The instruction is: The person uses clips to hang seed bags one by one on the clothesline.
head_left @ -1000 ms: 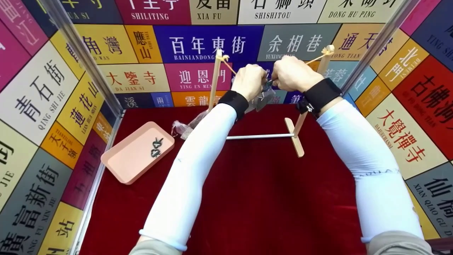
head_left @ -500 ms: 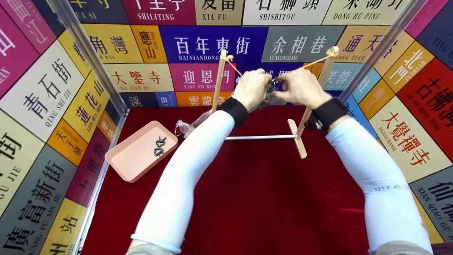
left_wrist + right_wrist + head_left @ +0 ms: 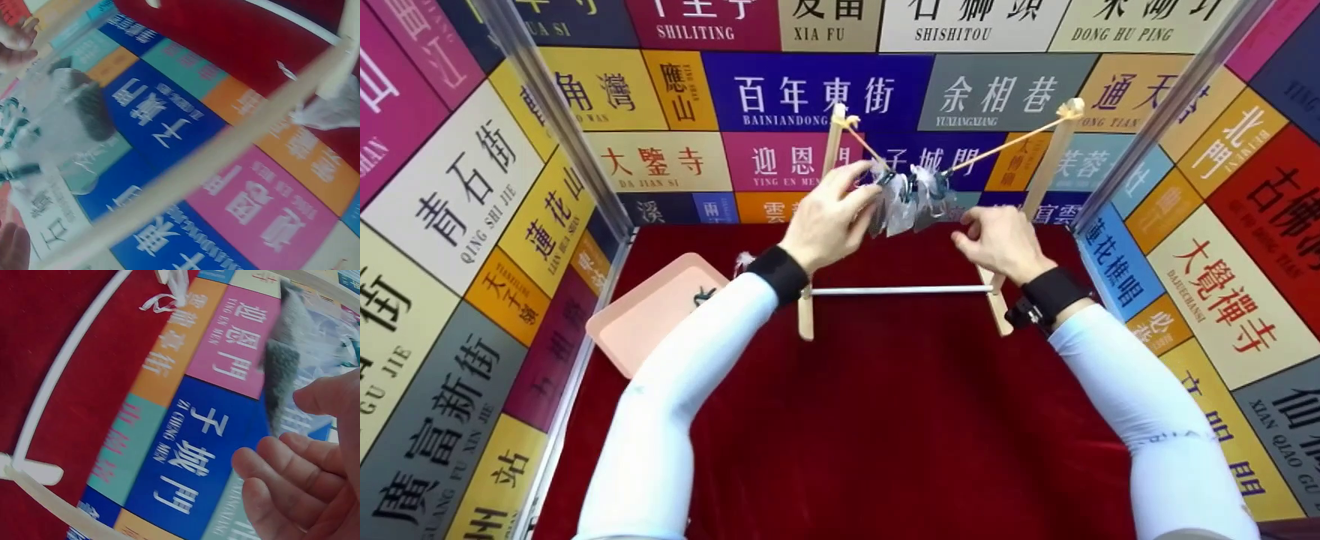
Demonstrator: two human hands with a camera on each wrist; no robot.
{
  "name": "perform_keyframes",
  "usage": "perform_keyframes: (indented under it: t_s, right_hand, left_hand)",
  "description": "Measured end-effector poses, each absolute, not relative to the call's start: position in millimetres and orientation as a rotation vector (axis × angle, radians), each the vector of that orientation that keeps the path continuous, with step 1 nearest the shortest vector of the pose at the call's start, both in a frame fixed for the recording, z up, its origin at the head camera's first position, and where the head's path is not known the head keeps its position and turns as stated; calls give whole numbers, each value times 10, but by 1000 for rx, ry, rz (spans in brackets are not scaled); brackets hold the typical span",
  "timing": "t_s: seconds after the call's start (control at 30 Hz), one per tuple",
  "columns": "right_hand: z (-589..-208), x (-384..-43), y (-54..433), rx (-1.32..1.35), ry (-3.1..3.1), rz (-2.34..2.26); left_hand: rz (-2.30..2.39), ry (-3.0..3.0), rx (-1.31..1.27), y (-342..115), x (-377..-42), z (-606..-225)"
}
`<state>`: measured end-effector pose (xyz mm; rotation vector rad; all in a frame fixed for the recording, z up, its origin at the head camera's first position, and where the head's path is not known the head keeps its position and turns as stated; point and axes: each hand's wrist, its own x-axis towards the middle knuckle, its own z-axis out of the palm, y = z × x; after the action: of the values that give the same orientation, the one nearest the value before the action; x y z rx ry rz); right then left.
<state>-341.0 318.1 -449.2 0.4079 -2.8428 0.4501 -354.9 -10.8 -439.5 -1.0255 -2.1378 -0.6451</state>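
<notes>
Several clear plastic bags [image 3: 907,202] hang bunched on an orange cord [image 3: 997,154], with small dark green clip-like pieces at their tops. Grey-green lumps [image 3: 93,112] show inside the bags in the left wrist view. My left hand [image 3: 829,217] is at the left side of the bunch, thumb and forefinger apart; whether it touches a bag is hard to tell. Lower right of the bunch, my right hand [image 3: 1001,238] is held with fingers loosely bent and nothing in them. In the right wrist view its fingers [image 3: 287,467] lie near a bag's grey content.
Two wooden posts [image 3: 1048,161] carry the cord, joined low down by a white rod [image 3: 904,289]. A pink tray [image 3: 634,322] with dark green pieces [image 3: 703,296] lies left on the red cloth [image 3: 885,420], partly behind my left arm. Another bag [image 3: 332,107] lies behind the left post.
Both hands have come away from the middle of the cord, the left one to the left and down, the right one down. The hanging bags, hidden before, are now in sight.
</notes>
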Motion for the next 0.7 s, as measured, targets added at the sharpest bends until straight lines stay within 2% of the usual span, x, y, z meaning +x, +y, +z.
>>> perform_keyframes:
  t_s: [0.3, 0.7]
  right_hand:
    - [-4789, -3340, 3148, 409, -2918, 514]
    - [-5077, -3261, 3113, 345, -2989, 495]
  left_hand:
    - [-593, -2325, -895, -835, -3519, -4922]
    - [-609, -2828, -206, -2037, -3584, -5750]
